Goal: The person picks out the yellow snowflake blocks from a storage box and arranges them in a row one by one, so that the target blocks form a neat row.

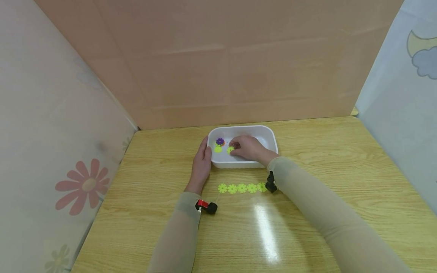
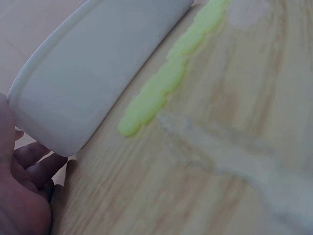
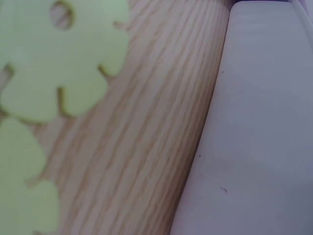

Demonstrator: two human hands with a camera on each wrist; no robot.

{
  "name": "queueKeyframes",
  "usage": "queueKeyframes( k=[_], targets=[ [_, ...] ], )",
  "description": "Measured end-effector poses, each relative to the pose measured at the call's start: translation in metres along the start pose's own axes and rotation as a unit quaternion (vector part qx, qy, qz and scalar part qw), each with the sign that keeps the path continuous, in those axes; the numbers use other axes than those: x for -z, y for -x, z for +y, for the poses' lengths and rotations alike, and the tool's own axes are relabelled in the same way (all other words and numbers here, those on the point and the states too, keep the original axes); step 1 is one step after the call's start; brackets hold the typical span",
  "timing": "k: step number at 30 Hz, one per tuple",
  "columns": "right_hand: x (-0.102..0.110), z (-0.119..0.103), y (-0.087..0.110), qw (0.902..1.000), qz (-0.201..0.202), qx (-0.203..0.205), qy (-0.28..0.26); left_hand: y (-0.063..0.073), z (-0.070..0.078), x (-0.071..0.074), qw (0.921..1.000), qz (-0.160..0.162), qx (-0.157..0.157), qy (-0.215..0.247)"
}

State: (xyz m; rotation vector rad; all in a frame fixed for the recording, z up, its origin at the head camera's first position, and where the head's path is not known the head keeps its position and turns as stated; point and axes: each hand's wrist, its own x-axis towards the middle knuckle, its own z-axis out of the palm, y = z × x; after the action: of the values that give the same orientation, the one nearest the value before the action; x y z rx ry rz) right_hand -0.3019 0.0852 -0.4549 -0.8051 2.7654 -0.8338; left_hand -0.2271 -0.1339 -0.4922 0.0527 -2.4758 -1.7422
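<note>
In the head view my right hand [image 1: 248,147] reaches over the near rim of a white plastic tub [image 1: 271,146]. Thumb and fingertips pinch a yellow-green notched flower disc [image 1: 230,150] low inside it. My left hand [image 1: 201,163] holds the tub's left end from outside; the left wrist view has its curled fingers [image 2: 46,166] at the bottom corner. Left of the pinched disc lie a purple disc [image 1: 220,141], a yellow-green disc [image 1: 217,149] and a bit of orange. Several yellow-green discs [image 1: 242,188] form a straight row on the table before the tub, edges meeting.
The wood-grain table [image 1: 153,163] backs onto a tall tan panel [image 1: 225,68]. Pale patterned walls stand at both sides. Black wrist cameras [image 1: 212,207] sit on both sleeves; the right one overlaps the row's right end in the head view.
</note>
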Motion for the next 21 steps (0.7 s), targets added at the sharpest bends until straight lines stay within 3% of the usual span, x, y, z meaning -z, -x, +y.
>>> queueKeyframes(
  k=[11, 21],
  targets=[
    [0.001, -0.001, 0.0, 0.9997, 0.018, 0.005, 0.015, 0.0, 0.001, 0.0, 1.0, -0.001, -0.005, -0.001],
    [0.011, -0.008, 0.007, 0.9937, 0.105, 0.039, -0.009, 0.001, 0.0, 0.0, 1.0, -0.001, -0.008, -0.002]
  ],
)
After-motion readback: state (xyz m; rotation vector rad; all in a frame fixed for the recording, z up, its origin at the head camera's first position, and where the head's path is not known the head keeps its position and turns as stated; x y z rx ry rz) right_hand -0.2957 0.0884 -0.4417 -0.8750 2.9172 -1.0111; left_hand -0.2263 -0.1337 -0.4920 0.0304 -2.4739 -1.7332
